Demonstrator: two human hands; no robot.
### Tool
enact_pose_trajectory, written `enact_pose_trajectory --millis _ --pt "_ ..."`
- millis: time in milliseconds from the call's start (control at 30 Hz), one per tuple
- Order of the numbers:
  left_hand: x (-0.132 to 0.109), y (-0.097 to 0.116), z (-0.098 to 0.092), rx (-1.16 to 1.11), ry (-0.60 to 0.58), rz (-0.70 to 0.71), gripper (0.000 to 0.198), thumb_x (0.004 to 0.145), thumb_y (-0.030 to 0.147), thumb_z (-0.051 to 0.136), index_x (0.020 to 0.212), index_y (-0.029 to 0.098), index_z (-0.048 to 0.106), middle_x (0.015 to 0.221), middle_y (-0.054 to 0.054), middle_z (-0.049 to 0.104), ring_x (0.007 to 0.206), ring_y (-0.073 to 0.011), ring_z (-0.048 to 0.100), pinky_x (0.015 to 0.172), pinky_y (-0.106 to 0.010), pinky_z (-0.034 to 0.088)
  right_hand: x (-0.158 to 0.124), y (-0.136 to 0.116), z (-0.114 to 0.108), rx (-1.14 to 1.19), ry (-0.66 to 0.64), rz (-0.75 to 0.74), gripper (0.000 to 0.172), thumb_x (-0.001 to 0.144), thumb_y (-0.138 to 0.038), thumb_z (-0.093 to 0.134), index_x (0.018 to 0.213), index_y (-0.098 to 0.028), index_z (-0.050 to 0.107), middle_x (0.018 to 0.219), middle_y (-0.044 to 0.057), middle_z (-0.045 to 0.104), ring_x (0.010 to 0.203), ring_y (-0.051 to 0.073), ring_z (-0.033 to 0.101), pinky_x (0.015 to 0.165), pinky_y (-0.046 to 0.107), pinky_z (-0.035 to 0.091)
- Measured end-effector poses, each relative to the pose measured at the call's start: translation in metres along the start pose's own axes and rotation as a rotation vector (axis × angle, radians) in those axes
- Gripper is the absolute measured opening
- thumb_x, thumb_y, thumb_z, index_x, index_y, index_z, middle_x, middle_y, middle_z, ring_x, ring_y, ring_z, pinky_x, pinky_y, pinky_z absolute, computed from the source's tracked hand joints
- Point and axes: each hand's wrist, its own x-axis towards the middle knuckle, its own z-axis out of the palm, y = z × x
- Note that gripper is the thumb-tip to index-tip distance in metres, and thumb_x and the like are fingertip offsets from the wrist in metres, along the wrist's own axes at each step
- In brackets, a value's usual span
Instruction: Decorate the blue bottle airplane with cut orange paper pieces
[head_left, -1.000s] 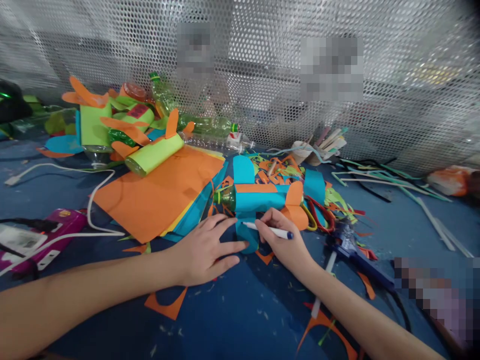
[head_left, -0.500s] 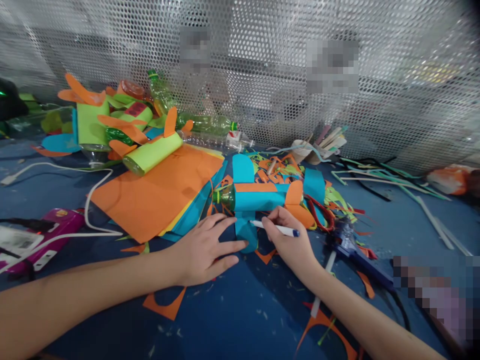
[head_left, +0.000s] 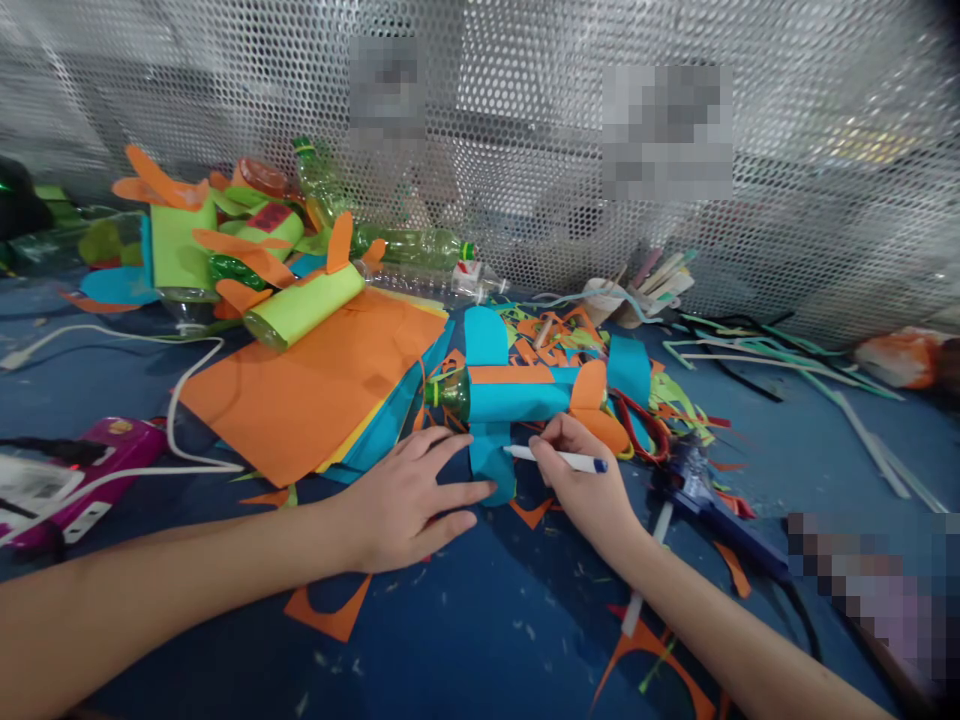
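Note:
My right hand [head_left: 581, 470] pinches a white pen with a blue end [head_left: 562, 459], its tip at the right edge of a blue paper wing [head_left: 492, 465]. Spread fingers of my left hand [head_left: 420, 495] lie flat, two of them reaching onto that wing. The wing sticks out from a green plastic bottle [head_left: 450, 393] wrapped in blue paper, with an orange strip along its top and orange paper fins [head_left: 590, 388] at its right end. Another blue wing [head_left: 486, 337] projects on the far side.
Left of the bottle lies a stack of coloured paper [head_left: 322, 380] under a green-wrapped bottle [head_left: 306, 305]. A blue glue gun [head_left: 720, 515] and red-handled scissors [head_left: 641, 425] lie at right. A purple power strip [head_left: 112, 480] is at left; a perforated metal screen [head_left: 525, 150] stands behind.
The pen and my right hand have shifted slightly right, the tip moving toward the wing's right edge. My left hand stays in place.

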Motion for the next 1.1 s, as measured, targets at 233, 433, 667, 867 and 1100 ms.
enact_pose_trajectory --millis 233,433,667,867,1100 --pt "-0.001 -0.001 0.002 -0.01 0.041 0.019 0.038 0.093 0.041 0.037 0.127 0.034 0.049 0.142 -0.006 0.033 0.127 -0.0322 0.028 0.101 -0.054 0.032 -0.01 -0.005 0.005 0.02 -0.129 -0.037 0.021 0.081 -0.026 0.052 0.065 -0.022 0.038 0.053 -0.008 0.035 0.046 0.008 0.032 0.043 0.021 0.026" --pt "0.0 -0.001 0.002 -0.008 0.036 0.018 0.037 0.093 0.041 0.037 0.127 0.033 0.05 0.143 -0.006 0.032 0.128 -0.0311 0.027 0.103 -0.052 0.031 -0.011 -0.006 0.006 -0.012 -0.153 -0.076 0.023 0.081 -0.025 0.052 0.064 -0.022 0.037 0.053 -0.008 0.034 0.047 0.008 0.032 0.044 0.021 0.027" --pt "0.0 0.0 0.001 -0.013 0.03 0.012 0.038 0.093 0.041 0.037 0.128 0.035 0.049 0.142 -0.006 0.033 0.127 -0.0315 0.028 0.102 -0.054 0.032 -0.011 -0.007 0.003 0.086 -0.065 -0.117 0.02 0.085 -0.027 0.05 0.067 -0.022 0.04 0.05 -0.008 0.036 0.043 0.009 0.034 0.042 0.022 0.028" --pt "-0.001 -0.001 -0.001 -0.016 0.012 0.022 0.037 0.092 0.039 0.038 0.128 0.036 0.047 0.14 -0.006 0.032 0.127 -0.0318 0.028 0.099 -0.055 0.034 -0.021 -0.019 -0.006 -0.071 0.086 -0.464 0.01 0.083 -0.015 0.053 0.08 -0.024 0.048 0.063 -0.004 0.05 0.054 0.011 0.046 0.051 0.024 0.037" --pt "-0.002 0.001 0.007 -0.02 0.139 0.028 0.035 0.091 0.037 0.041 0.124 0.033 0.051 0.137 -0.007 0.037 0.124 -0.0307 0.032 0.097 -0.052 0.038 -0.017 -0.044 -0.033 -0.186 0.109 -0.812 0.026 0.078 -0.011 0.057 0.1 -0.023 0.052 0.08 0.003 0.055 0.069 0.016 0.053 0.062 0.029 0.044"
